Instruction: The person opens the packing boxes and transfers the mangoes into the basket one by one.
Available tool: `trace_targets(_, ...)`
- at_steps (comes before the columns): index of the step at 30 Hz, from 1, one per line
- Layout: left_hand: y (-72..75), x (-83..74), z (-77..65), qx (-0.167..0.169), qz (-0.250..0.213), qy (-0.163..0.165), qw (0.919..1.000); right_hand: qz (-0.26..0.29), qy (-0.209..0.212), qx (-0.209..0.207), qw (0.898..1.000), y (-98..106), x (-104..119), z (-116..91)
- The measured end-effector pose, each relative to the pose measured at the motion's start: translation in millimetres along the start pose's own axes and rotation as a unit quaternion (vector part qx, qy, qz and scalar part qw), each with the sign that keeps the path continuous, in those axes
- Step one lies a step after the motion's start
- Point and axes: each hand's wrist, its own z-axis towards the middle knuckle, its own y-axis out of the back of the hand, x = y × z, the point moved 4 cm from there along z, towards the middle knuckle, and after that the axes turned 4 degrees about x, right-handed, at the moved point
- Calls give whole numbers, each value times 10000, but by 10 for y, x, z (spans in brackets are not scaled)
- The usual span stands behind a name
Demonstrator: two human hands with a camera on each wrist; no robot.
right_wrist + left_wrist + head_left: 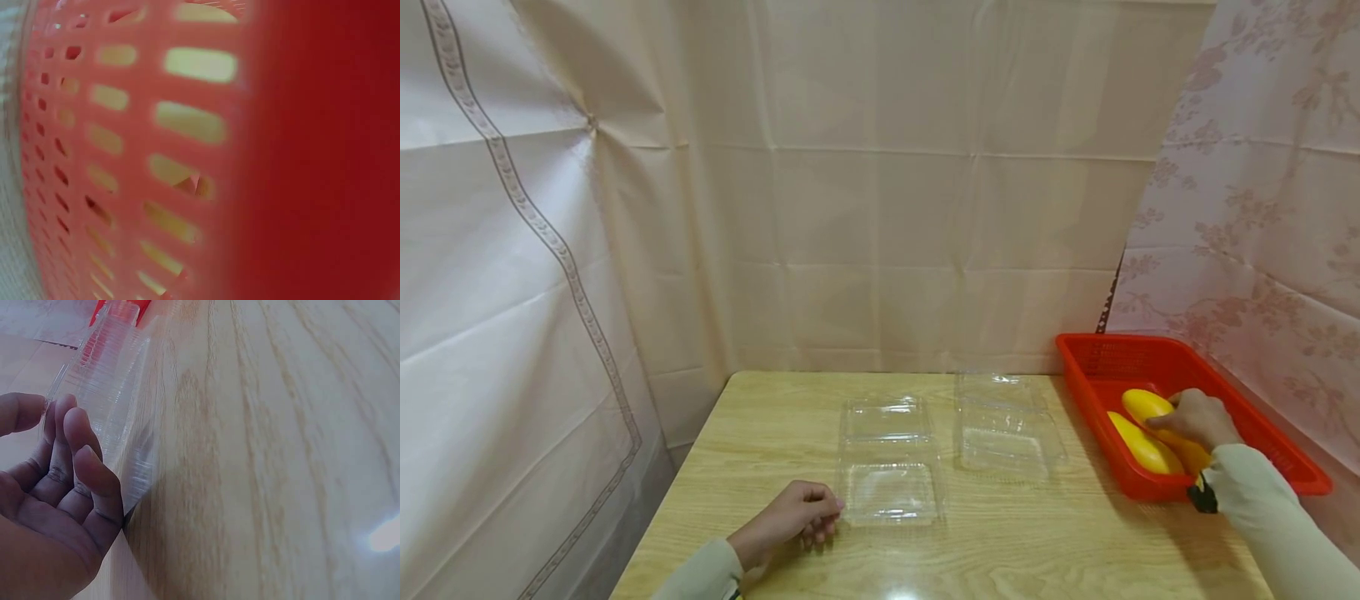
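My left hand (797, 517) is at the left edge of a clear plastic clamshell box (891, 492), which lies with its lid folded back on the table. In the left wrist view, the thumb and a finger pinch the box's thin rim (47, 406) while the other fingers curl loosely. My right hand (1204, 417) reaches into a red plastic basket (1078, 392) and grips a smooth yellow mango-like fruit (1142, 404) from above. Another yellow fruit (1146, 450) lies beside it, nearer the basket's left wall. The right wrist view shows mostly the basket's slotted wall (140, 147), hiding the hand.
A second clear clamshell box (1007, 442) stands opened between the first box and the basket. The wooden table (760, 433) ends at a beige curtain (865, 208) behind, with more cloth hanging on both sides. The basket sits by the right-hand cloth.
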Motion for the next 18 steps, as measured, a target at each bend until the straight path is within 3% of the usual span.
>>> trace_targets(18, -4, -11, 3, 3, 4, -11, 10000, -236, 293, 71, 9993, -91, -98, 22)
